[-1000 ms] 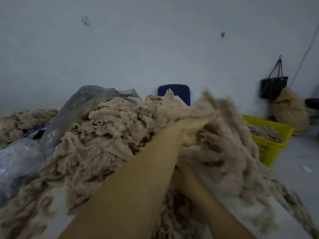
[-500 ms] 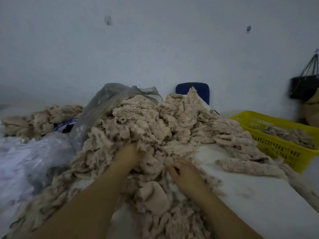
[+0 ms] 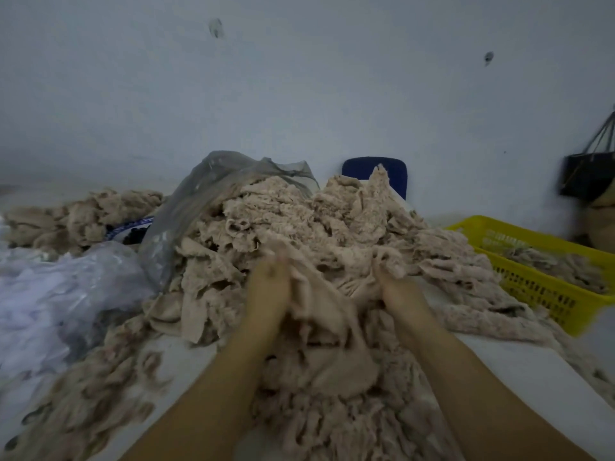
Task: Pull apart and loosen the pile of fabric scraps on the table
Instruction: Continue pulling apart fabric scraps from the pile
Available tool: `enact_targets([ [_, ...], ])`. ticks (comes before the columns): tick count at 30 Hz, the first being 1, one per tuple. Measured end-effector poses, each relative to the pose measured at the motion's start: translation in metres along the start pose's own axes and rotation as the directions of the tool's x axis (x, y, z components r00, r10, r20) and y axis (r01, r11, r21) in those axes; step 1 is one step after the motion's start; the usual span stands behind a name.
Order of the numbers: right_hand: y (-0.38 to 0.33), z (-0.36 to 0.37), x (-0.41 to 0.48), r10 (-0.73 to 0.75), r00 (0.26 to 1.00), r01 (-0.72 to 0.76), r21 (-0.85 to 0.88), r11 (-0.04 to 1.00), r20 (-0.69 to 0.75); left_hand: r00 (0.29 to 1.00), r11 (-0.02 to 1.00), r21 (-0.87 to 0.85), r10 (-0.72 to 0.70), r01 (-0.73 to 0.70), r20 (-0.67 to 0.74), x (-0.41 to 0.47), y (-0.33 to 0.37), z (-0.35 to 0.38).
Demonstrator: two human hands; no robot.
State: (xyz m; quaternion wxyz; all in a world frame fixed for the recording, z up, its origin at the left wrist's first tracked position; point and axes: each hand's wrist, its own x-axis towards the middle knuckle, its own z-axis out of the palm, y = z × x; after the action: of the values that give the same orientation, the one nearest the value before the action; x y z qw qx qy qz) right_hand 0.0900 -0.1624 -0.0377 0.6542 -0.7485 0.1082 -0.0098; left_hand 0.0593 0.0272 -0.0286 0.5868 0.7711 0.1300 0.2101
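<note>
Plastic bag (image 3: 186, 221) left of pile (image 3: 299, 221), yellow basket (image 3: 532, 289) right

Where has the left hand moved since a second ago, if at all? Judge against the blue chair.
Yes: the left hand dropped down and left of the blue chair, gripping fabric scraps.

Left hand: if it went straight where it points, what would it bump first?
Most likely the pile of fabric scraps; the left hand grips some and points into its taller middle.

At right a yellow basket (image 3: 536, 296) and black bag (image 3: 586, 176); behind, a blue chair back (image 3: 361, 168).
</note>
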Motion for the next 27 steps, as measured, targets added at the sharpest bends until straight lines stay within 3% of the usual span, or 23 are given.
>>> enact_targets([
  [2, -0.016, -0.007, 0.003, 0.058, 0.998, -0.055, 0.151, 0.987, -0.020, 0.948, 0.926, -0.297, -0.284, 0.233, -0.142, 0.026, 0.015, -0.028],
  [3, -0.023, -0.010, 0.005, 0.061, 0.998, -0.053, 0.211, 0.976, -0.029, 0.925, 0.889, -0.367, -0.347, 0.273, -0.152, 0.036, 0.019, -0.041],
  [5, -0.033, -0.014, 0.005, 0.015, 0.999, -0.004, 0.314, 0.949, -0.033, 0.927, 0.878, -0.404, -0.341, 0.257, -0.153, 0.043, 0.020, -0.055],
  [9, -0.060, -0.018, -0.012, -0.158, 0.987, 0.111, 0.555, 0.824, 0.038, 0.935, 0.914, -0.344, -0.295, 0.216, -0.195, 0.035, 0.017, -0.058],
  [11, -0.071, -0.020, -0.017, -0.232, 0.972, 0.160, 0.595, 0.787, 0.046, 0.955, 0.948, -0.253, -0.242, 0.195, -0.171, 0.032, 0.019, -0.059],
  [14, -0.079, -0.015, -0.021, -0.299, 0.949, 0.236, 0.414, 0.879, 0.095, 0.988, 0.989, -0.003, -0.145, 0.145, -0.051, 0.020, 0.030, -0.055],
  [16, -0.080, -0.009, -0.027, -0.327, 0.933, 0.291, 0.220, 0.931, 0.150, 0.993, 0.994, 0.000, -0.109, 0.109, 0.046, 0.009, 0.042, -0.047],
  [18, -0.083, -0.005, -0.034, -0.404, 0.898, 0.405, 0.033, 0.914, 0.177, 0.997, 0.998, -0.053, -0.041, 0.044, 0.066, 0.004, 0.053, -0.039],
  [21, -0.091, -0.002, -0.045, -0.523, 0.813, 0.570, -0.168, 0.804, 0.254, 0.989, 0.989, 0.040, 0.144, -0.143, -0.018, 0.003, 0.072, -0.034],
  [23, -0.095, 0.003, -0.052, -0.559, 0.736, 0.647, -0.154, 0.746, 0.381, 0.976, 0.978, -0.034, 0.209, -0.208, 0.063, 0.000, 0.084, -0.029],
  [25, -0.095, 0.009, -0.056, -0.537, 0.688, 0.668, -0.136, 0.732, 0.489, 0.936, 0.972, -0.214, 0.162, -0.097, 0.312, -0.009, 0.099, -0.020],
  [27, -0.093, 0.011, -0.054, -0.499, 0.703, 0.646, -0.162, 0.746, 0.506, 0.858, 0.928, -0.371, 0.175, 0.019, 0.483, -0.014, 0.103, -0.018],
])
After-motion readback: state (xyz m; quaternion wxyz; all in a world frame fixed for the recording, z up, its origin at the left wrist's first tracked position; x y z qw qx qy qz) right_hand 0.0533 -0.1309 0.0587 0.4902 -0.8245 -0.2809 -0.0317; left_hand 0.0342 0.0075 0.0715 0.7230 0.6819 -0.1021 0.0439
